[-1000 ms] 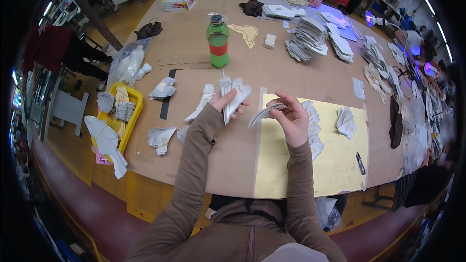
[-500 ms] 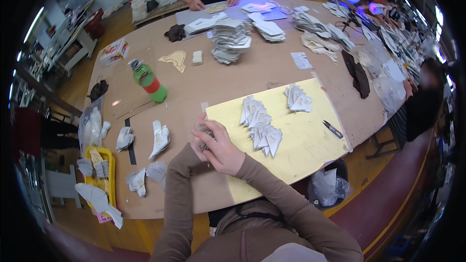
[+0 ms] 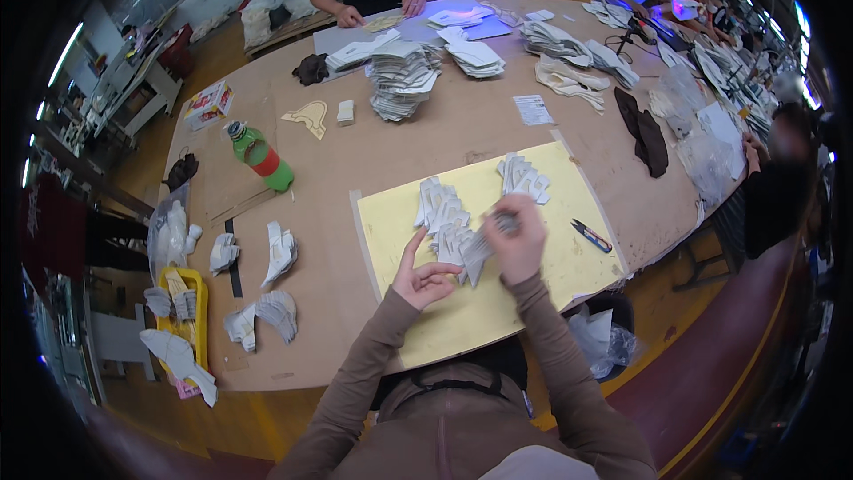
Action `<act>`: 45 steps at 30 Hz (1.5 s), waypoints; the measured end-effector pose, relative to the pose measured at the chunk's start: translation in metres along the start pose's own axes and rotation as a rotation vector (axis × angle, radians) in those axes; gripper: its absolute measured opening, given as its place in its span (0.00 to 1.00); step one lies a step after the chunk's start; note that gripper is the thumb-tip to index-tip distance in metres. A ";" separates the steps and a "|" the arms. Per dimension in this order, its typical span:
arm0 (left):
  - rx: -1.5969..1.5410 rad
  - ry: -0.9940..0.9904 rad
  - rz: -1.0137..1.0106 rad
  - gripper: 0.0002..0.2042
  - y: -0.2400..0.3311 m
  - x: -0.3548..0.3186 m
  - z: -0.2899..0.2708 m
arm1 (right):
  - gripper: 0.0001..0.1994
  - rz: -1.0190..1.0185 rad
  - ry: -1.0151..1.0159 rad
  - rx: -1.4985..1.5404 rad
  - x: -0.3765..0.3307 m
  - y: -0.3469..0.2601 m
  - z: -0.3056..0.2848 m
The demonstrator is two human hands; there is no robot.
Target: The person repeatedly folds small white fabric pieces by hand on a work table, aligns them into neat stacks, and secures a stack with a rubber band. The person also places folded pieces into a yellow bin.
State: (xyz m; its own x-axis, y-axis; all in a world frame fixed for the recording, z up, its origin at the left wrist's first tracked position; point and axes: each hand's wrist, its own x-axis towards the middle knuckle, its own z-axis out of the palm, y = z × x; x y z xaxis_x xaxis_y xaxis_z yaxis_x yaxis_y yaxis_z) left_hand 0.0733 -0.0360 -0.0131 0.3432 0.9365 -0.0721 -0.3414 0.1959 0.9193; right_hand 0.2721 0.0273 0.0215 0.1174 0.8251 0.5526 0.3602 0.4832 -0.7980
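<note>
Clock bearings are taken from the middle of the yellow sheet.

Work table: one, brown board top, rounded far edge.
Yellow sheet: one, smooth, four-sided, edged with pale tape.
Yellow basket: one, bearing between 8 and 9 o'clock, holding pale cut pieces.
Row of pieces: one, on the sheet, from between 10 and 11 o'clock toward the middle; thin, angular, grey-white, overlapping.
Tall stack: one, 11 o'clock, flat white pieces layered unevenly.
Bottle: one, 10 o'clock, green, dark cap; red label, lettering not legible.
Left hand: fingers loosely spread beside the row's near end; whether they touch it, cannot tell.
Right hand: just right of the row, closed around a bunch.
Small piles: four, near 9 o'clock, grey-white.
Carton: one, 10 o'clock, printed red, yellow and white.
Paper slip: one, between 12 and 1 o'clock, print too small to read.
Snips: one, on the sheet between 2 and 3 o'clock, dark and slender.
Held bunch: grey-white, blurred; pieces not countable.
</note>
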 end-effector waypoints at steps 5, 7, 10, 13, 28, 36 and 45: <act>0.154 0.208 -0.075 0.24 -0.004 -0.008 -0.012 | 0.13 0.270 -0.001 -0.189 0.052 0.077 -0.037; 0.228 0.300 -0.144 0.24 -0.008 -0.009 -0.013 | 0.16 0.139 -0.001 -0.489 0.045 0.091 -0.033; 0.605 0.386 -0.012 0.25 -0.016 -0.009 -0.005 | 0.20 0.110 0.065 -0.644 0.034 0.092 -0.027; 0.969 0.453 0.146 0.29 -0.020 0.003 -0.001 | 0.22 -0.008 0.132 -0.549 0.021 0.072 -0.036; 0.707 0.047 0.099 0.45 -0.024 0.110 -0.051 | 0.38 -0.138 -0.571 -0.520 -0.045 0.028 0.006; 0.937 -0.039 0.232 0.67 -0.029 0.059 -0.010 | 0.39 0.005 -0.530 -0.255 -0.049 0.029 0.019; 0.725 0.109 0.705 0.49 -0.043 0.055 -0.002 | 0.35 0.588 -0.372 0.620 -0.052 -0.001 0.052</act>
State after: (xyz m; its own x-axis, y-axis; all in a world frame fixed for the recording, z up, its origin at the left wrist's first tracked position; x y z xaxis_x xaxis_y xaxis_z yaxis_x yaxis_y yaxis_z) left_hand 0.1052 0.0075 -0.0570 0.1751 0.7989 0.5754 0.1898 -0.6009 0.7765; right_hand 0.2170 -0.0010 -0.0190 -0.2181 0.9759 -0.0085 -0.2345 -0.0608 -0.9702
